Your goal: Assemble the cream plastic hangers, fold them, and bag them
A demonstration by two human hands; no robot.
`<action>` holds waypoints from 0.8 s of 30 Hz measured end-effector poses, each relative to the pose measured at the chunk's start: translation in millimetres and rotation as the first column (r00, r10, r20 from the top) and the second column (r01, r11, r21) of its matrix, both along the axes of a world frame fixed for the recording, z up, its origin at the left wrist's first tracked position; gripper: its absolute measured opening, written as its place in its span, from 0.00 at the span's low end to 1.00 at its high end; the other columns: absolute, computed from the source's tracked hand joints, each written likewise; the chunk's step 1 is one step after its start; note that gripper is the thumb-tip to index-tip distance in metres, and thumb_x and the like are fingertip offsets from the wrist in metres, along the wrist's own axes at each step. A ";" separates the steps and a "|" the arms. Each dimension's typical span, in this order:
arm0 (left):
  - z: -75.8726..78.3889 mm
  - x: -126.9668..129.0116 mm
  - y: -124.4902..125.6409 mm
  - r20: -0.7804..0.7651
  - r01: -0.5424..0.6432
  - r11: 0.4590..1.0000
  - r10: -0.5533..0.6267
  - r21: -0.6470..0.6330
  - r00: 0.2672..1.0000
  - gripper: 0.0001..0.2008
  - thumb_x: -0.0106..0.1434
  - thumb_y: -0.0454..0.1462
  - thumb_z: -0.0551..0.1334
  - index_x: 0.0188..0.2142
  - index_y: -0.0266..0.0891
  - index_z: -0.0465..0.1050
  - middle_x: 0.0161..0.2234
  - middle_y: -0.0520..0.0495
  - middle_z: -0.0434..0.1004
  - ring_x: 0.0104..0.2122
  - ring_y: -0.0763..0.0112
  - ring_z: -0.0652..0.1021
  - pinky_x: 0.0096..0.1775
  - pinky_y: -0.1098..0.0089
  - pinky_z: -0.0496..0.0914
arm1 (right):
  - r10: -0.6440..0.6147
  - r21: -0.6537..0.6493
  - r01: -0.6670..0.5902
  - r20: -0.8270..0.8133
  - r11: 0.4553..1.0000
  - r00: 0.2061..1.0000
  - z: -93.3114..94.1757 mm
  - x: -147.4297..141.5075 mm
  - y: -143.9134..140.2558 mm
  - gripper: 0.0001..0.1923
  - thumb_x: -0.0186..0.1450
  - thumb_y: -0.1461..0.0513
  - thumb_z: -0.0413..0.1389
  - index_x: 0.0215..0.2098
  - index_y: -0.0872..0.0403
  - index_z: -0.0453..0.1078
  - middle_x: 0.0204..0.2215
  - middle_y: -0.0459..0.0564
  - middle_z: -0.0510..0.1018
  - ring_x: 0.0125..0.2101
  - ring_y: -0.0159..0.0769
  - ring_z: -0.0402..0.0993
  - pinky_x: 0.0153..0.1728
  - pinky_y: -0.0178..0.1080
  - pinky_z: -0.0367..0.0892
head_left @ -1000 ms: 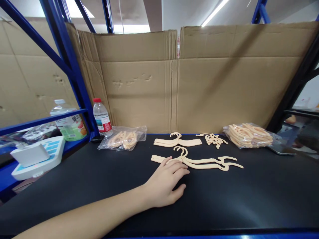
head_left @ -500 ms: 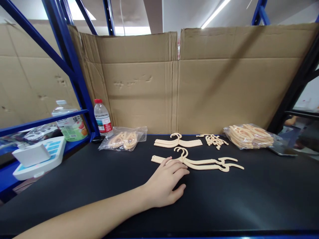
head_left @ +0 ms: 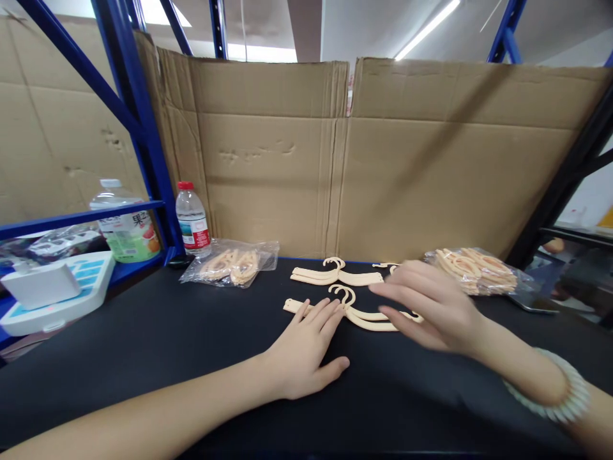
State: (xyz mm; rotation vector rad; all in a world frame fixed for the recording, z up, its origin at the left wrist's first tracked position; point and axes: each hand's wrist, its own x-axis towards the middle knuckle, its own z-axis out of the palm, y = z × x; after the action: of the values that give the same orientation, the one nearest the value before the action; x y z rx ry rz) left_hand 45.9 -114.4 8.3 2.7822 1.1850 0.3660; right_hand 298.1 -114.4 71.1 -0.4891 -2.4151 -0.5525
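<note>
Cream-coloured folding hangers lie in two groups on the black table. My left hand [head_left: 309, 348] rests flat over the left arms of the nearer hangers [head_left: 373, 322], fingers stretched and thumb out. Above the right ends of those hangers hovers my right hand [head_left: 435, 306], a little blurred, with thumb and fingers apart and nothing visible in them. It hides the hooked end pieces there and most of the small loose hanger parts [head_left: 382, 264] behind. The farther hangers [head_left: 313, 276] lie untouched, their hooks pointing to the back.
A clear bag of cream parts [head_left: 239, 267] lies back left by a red-capped bottle [head_left: 192, 220]. Another filled bag [head_left: 479, 268] and a flat dark device [head_left: 534, 304] are back right. Cardboard [head_left: 268, 179] walls the back; a power strip [head_left: 89, 291] sits left.
My right hand has come in from the right over the nearer hangers' right ends. My left hand has flattened and spread on the left arms. The view has shifted slightly.
</note>
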 end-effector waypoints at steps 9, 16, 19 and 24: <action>5.9 -0.8 -7.4 -0.117 -0.128 0.989 0.119 -0.077 0.986 0.35 0.67 0.51 0.47 0.67 0.34 0.44 0.67 0.37 0.41 0.66 0.52 0.45 0.63 0.48 0.48 | -0.047 -0.652 0.082 0.072 0.754 0.996 -60.2 22.5 68.6 0.22 0.60 0.51 0.61 0.47 0.56 0.71 0.42 0.55 0.73 0.43 0.41 0.70 0.45 0.41 0.67; 5.8 1.0 -7.9 -0.172 -0.144 0.987 0.130 -0.074 0.977 0.35 0.67 0.52 0.46 0.66 0.32 0.44 0.67 0.38 0.41 0.65 0.51 0.46 0.62 0.47 0.49 | -0.021 -0.706 0.024 0.013 0.708 1.000 -59.3 20.9 71.2 0.13 0.64 0.56 0.59 0.43 0.55 0.73 0.37 0.51 0.72 0.38 0.37 0.70 0.41 0.38 0.66; 6.3 0.5 -5.3 -0.171 -0.136 0.988 0.122 -0.073 0.978 0.36 0.67 0.52 0.46 0.66 0.31 0.45 0.67 0.37 0.41 0.65 0.50 0.46 0.62 0.46 0.49 | -0.028 -0.715 0.009 -0.015 0.699 0.999 -63.6 23.7 74.1 0.13 0.63 0.55 0.59 0.42 0.55 0.73 0.37 0.51 0.72 0.37 0.36 0.71 0.40 0.38 0.66; 7.2 -1.6 -1.2 -0.137 -0.106 0.993 0.097 -0.061 0.986 0.37 0.66 0.53 0.47 0.66 0.33 0.46 0.66 0.36 0.45 0.65 0.50 0.49 0.61 0.47 0.51 | -0.029 -0.722 -0.031 -0.070 0.691 0.997 -67.9 25.0 75.8 0.15 0.63 0.53 0.60 0.42 0.55 0.74 0.36 0.50 0.72 0.36 0.36 0.71 0.39 0.37 0.66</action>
State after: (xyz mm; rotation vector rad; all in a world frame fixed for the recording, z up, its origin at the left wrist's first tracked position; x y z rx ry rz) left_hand 44.3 -115.6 15.5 2.7329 1.3446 0.1450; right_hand 323.1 -38.6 3.2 -0.8100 -2.4834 0.4757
